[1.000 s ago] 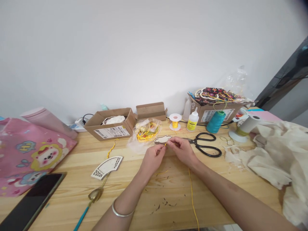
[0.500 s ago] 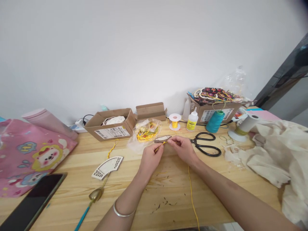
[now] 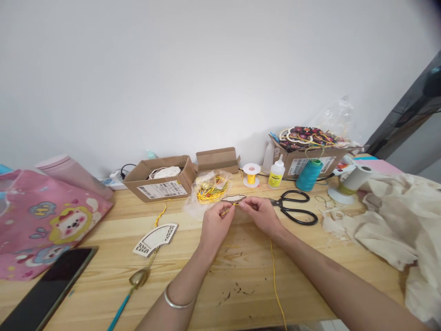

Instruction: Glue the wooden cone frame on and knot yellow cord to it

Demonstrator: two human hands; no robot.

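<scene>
My left hand (image 3: 217, 227) is closed in a pinch on a thin yellow cord (image 3: 274, 280), close to the edge of a small wooden cutout (image 3: 233, 198) with a pale face and dark rim. Facing it, my right hand (image 3: 263, 216) also pinches the cord, its fingertips close to the left ones and beside the cutout. Whether the right fingers touch the cutout as well I cannot tell. From under the right wrist the cord runs down past the table's front edge.
Black scissors (image 3: 292, 207) lie right of my hands. Behind stand a glue bottle (image 3: 276, 174), a yellow cord spool (image 3: 251, 178), a teal thread cone (image 3: 309, 175) and a cardboard box (image 3: 161, 189). Leftward are a fan-shaped wooden piece (image 3: 156, 240), a spoon (image 3: 139, 278) and a phone (image 3: 48, 289).
My right fingertips have shifted slightly at the cord, and the cutout has tilted a little. The whole view has moved slightly; both hands keep their pinch.
</scene>
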